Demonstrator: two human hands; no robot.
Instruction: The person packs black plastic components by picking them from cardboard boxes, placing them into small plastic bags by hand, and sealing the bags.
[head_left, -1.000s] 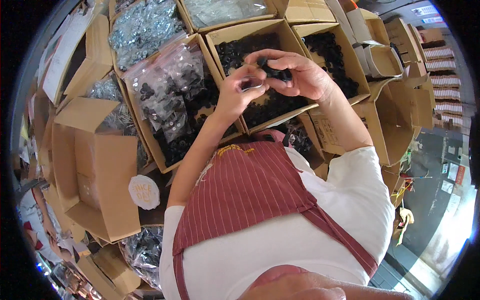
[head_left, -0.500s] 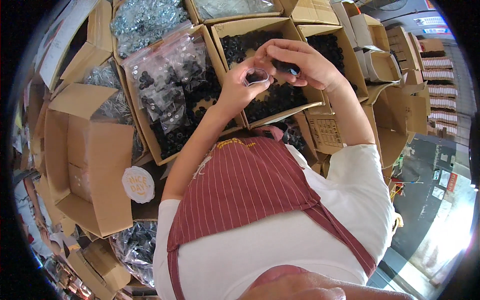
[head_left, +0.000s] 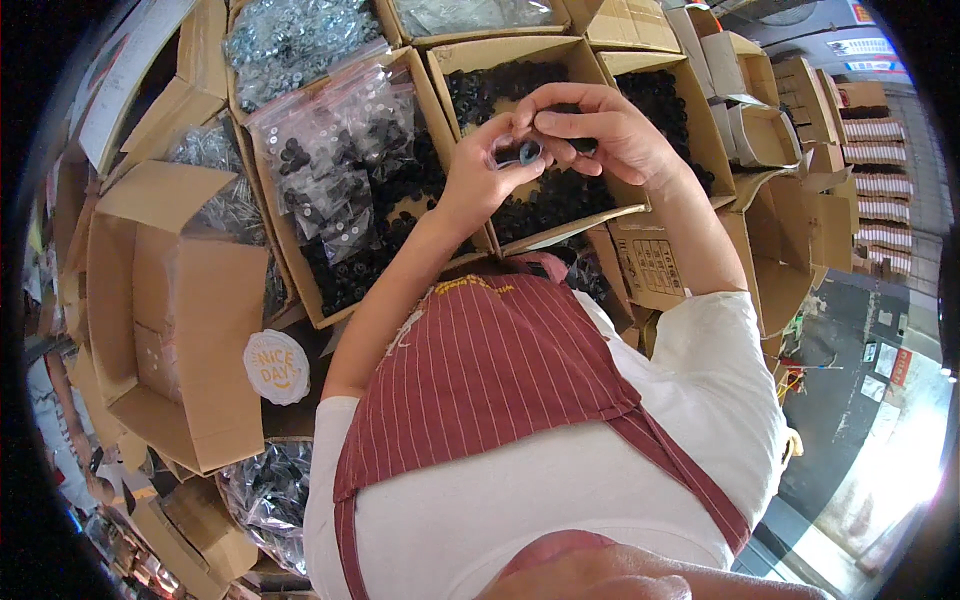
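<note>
My left hand (head_left: pixel 478 172) is closed around a small clear plastic bag (head_left: pixel 497 156), with its mouth turned up. A dark round part (head_left: pixel 528 152) shows at that mouth, beside my left fingertips. My right hand (head_left: pixel 615 128) is curled close by, its thumb and fingertips almost touching the bag's opening. Small black parts (head_left: pixel 586 146) show between its bent fingers, partly hidden. Both hands are above an open cardboard box (head_left: pixel 455 97) of loose black parts (head_left: pixel 548 205).
Left of it, another box (head_left: pixel 272 205) holds black parts under clear bags of washers (head_left: pixel 340 150). Behind stands a box of shiny metal pieces (head_left: pixel 295 40). An open carton (head_left: pixel 225 370) sits at left; a box of black parts (head_left: pixel 655 100) at right.
My right fingertips have moved left to the bag's mouth. A dark round part now shows there, where the open rim was visible before. My left hand has hardly moved.
</note>
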